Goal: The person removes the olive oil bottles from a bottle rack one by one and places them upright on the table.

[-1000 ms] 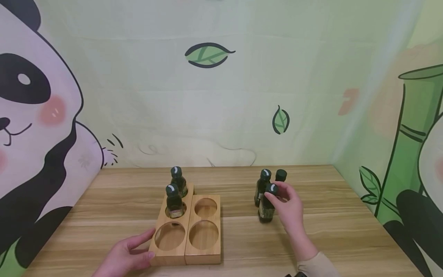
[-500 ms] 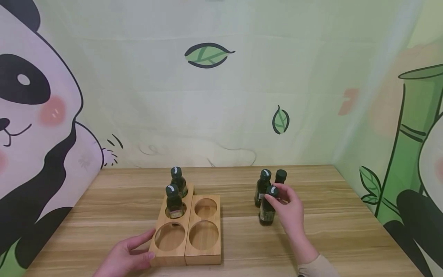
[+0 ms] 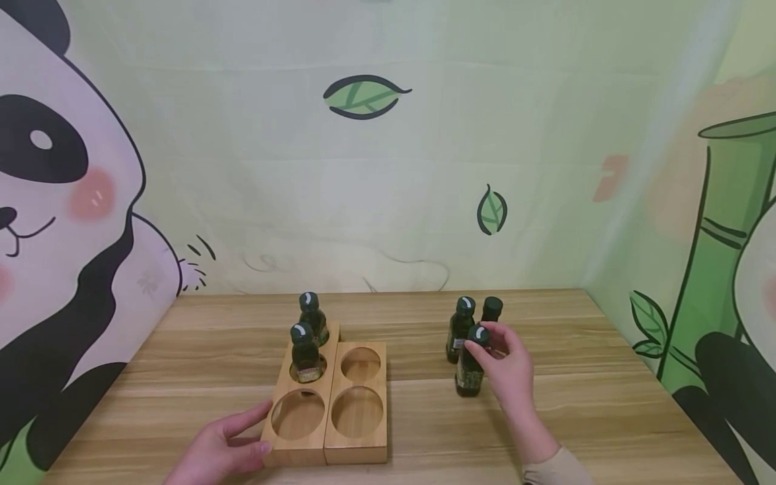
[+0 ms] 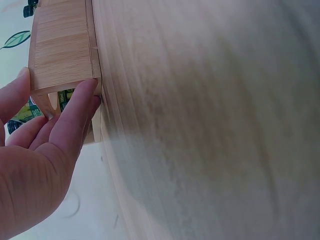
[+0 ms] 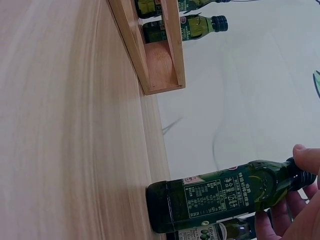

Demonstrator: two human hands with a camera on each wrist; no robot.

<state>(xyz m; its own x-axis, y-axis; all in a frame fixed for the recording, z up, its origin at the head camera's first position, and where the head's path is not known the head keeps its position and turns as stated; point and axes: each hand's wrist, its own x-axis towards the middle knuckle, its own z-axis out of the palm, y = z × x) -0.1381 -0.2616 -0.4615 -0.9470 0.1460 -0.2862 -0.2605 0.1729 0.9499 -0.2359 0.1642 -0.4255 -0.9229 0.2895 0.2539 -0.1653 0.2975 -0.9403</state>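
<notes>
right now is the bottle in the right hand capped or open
Capped: in the head view, a dark cap sits on the neck of the bottle that the right hand holds.

The person's left hand (image 4: 40,157) comes in from the left edge and grips the end of a wooden holder (image 4: 62,50), one digit at its left edge, another fingertip at the corner nearest the wooden table (image 4: 200,130). Green labels of a bottle (image 4: 26,112) show between the fingers, partly hidden. Dark caps (image 4: 29,10) sit at the top left, above a green leaf (image 4: 16,39) printed on the pale backdrop (image 4: 90,185).
</notes>
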